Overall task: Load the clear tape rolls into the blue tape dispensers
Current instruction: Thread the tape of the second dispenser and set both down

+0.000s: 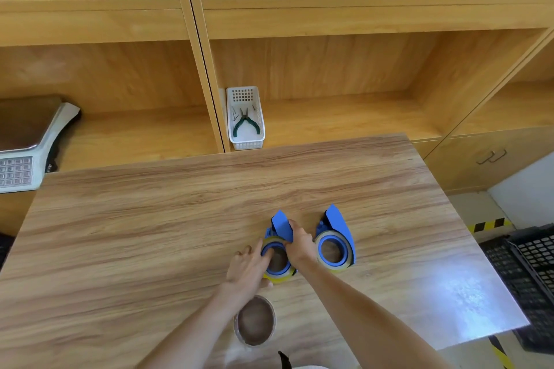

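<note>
Likely the clear tape roll (277, 274), half-seated on the blue plastic dispenser (280, 229) mid-tabletop, could jam or skew if the left hand (248, 271) pressing with spread fingers and the right hand (301, 244) clamped on its flap push unevenly; the wood-grain tabletop (150, 234) offers room leftward, though a spare roll (254, 320) sits by the near edge.

Two blue tape dispensers lie flat on the wooden table, side by side and slightly apart. The right dispenser (337, 238) carries a clear tape roll (329, 252) seated around its blue hub, flap raised. The left dispenser (280, 237) likewise holds a yellowish clear roll (280, 277) around its hub. A third clear roll (254, 320) lies flat, unloaded, nearer the table's front edge.
</note>
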### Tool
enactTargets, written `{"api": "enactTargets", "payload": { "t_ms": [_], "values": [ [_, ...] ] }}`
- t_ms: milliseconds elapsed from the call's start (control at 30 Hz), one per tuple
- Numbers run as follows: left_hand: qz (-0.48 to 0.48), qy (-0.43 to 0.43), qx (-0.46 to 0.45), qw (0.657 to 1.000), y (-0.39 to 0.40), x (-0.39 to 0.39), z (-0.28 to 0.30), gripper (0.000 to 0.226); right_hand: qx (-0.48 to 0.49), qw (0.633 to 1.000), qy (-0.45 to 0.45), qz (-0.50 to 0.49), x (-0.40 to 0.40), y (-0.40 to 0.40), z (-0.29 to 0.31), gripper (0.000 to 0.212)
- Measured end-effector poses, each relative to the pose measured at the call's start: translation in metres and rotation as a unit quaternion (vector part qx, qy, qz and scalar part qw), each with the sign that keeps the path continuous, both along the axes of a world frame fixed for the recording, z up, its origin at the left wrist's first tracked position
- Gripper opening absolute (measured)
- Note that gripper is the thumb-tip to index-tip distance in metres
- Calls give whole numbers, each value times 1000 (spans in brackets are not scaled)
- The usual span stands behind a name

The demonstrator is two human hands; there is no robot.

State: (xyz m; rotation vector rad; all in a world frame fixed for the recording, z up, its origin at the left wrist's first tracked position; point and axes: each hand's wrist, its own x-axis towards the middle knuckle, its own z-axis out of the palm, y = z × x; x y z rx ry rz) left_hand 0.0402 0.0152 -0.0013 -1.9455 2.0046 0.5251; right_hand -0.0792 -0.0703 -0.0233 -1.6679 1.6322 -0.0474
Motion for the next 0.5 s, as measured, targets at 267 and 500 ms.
{"api": "enactTargets", "payload": {
  "t_ms": [267,500],
  "values": [
    [-1,-13,-12,1000,-2,0,-2,83,25,999,-32,-1,-3,-5,5,56],
    [2,14,-136,991,-11,-8,7,55,16,998,-47,36,-22,-14,18,45]
  ]
}}
